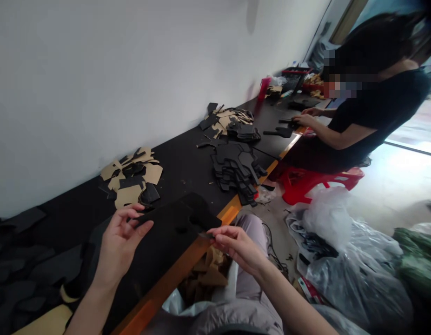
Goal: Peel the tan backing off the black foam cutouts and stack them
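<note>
My left hand (122, 239) pinches a black sheet (166, 218).
My right hand (238, 244) pinches something small (205, 235), possibly metal, beside it.

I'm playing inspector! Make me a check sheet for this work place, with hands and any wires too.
Surface: dark table with an orange front edge, beside a pale wall.
Job's things: black cut-out piece, held over the table.
Clutter: piles of tan and black pieces; plastic bags on the floor.
Hands: left hand pinches the black cut-out piece; right hand holds a small thin item, too blurred to name.
Cables: thin dark strands on the floor; cannot tell if cables.
Surroundings: another person on a red stool.
</note>
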Demonstrator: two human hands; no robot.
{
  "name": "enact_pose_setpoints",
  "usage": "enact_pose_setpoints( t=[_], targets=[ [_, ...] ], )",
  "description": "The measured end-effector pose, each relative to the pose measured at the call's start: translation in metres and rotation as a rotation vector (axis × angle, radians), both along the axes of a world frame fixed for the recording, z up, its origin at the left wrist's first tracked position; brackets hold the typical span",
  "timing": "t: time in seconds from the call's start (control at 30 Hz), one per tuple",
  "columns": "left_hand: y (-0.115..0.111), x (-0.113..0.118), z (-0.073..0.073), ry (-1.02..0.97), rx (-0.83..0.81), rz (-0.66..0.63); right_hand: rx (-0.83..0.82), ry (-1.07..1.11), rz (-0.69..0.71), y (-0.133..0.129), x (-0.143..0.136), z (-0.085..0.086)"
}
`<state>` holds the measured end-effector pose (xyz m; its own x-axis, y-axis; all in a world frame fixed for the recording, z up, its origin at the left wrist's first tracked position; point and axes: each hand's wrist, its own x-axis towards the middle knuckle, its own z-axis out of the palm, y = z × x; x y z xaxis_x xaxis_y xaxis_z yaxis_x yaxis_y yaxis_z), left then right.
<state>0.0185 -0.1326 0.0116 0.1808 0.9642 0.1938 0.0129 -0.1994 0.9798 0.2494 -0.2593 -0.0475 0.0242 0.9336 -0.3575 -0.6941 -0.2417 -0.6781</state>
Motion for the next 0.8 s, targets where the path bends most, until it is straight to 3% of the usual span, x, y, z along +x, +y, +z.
enact_pose_setpoints(
  t=[0.27, 0.63, 0.8],
  targets=[
    [-0.003, -0.002, 0.004, 0.026, 0.068, 0.01, -0.027, 0.106, -0.035, 0.002, 0.0, -0.001],
    [-0.012, -0.003, 0.011, 0.096, 0.161, 0.025, 0.044, -0.163, -0.075, 0.007, -0.006, -0.006],
    [-0.008, -0.006, 0.006, 0.156, 0.137, 0.031, 0.076, -0.344, -0.09, 0.006, -0.007, -0.005]
  ],
)
